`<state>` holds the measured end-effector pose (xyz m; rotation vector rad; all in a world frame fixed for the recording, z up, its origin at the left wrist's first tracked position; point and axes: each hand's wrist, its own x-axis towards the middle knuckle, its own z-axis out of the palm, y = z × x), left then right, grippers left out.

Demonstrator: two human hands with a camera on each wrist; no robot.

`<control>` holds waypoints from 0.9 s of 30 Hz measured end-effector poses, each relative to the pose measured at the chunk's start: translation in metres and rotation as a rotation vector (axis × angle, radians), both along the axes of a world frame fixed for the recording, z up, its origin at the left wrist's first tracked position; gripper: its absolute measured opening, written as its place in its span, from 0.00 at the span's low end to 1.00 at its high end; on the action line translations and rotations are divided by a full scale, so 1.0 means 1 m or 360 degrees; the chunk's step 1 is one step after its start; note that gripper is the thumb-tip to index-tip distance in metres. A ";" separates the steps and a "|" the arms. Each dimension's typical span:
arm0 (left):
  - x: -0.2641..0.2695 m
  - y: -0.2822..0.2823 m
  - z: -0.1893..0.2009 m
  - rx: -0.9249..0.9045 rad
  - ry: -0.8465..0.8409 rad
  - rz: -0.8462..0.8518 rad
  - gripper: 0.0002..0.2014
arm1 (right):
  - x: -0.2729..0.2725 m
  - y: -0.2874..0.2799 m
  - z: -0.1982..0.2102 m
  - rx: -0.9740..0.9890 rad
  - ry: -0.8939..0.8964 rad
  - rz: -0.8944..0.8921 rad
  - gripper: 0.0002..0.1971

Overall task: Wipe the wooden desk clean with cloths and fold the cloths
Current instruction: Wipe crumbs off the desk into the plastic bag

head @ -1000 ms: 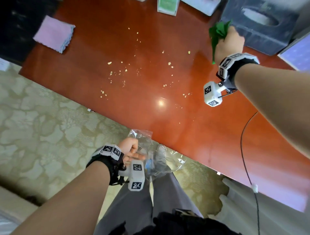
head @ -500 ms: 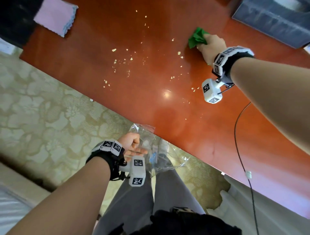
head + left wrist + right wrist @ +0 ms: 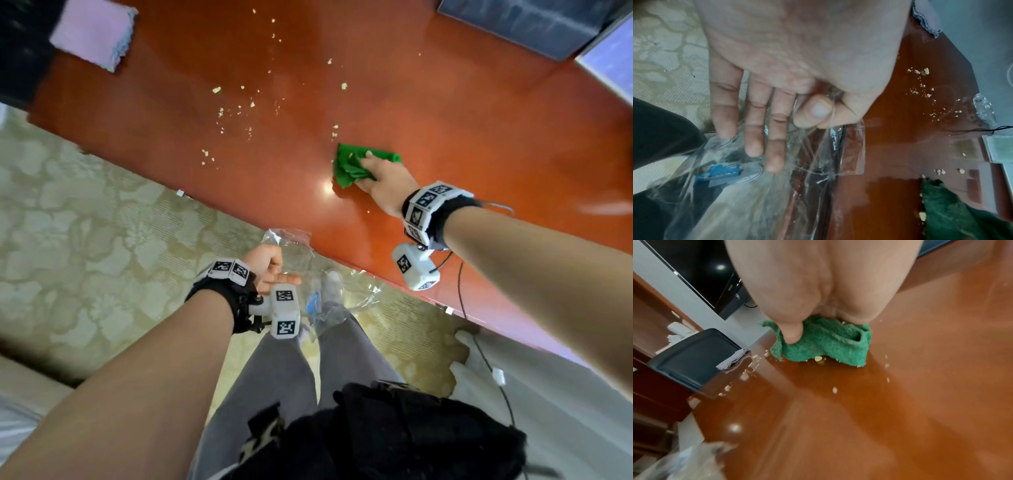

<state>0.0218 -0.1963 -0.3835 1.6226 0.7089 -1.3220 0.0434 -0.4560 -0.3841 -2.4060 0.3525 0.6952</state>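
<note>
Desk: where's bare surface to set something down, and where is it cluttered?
Bare: the desk right of the green cloth under the right hand, up to the dark box; also the near edge strip above the plastic bag the left hand pinches. Crowded: crumbs between the pink cloth and green cloth.

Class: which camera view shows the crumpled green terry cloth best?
The right wrist view: the crumpled green terry cloth is close and sharp under the right hand. The head view shows it small; the left wrist view catches only a dark corner.
</note>
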 end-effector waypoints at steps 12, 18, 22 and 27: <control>-0.007 0.017 -0.014 -0.0253 0.0064 -0.0167 0.10 | -0.113 0.093 0.026 0.0179 0.0267 -0.0123 0.20; -0.006 0.020 -0.016 -0.0203 -0.0026 -0.0282 0.14 | -0.127 0.097 0.031 0.0295 0.0260 -0.0507 0.14; -0.007 0.024 -0.016 -0.0194 -0.0067 -0.0325 0.19 | -0.125 0.082 0.030 0.0301 0.0182 -0.0841 0.12; -0.013 0.023 -0.014 -0.0168 -0.0082 -0.0388 0.18 | -0.120 0.059 0.032 0.0342 0.0085 -0.0971 0.13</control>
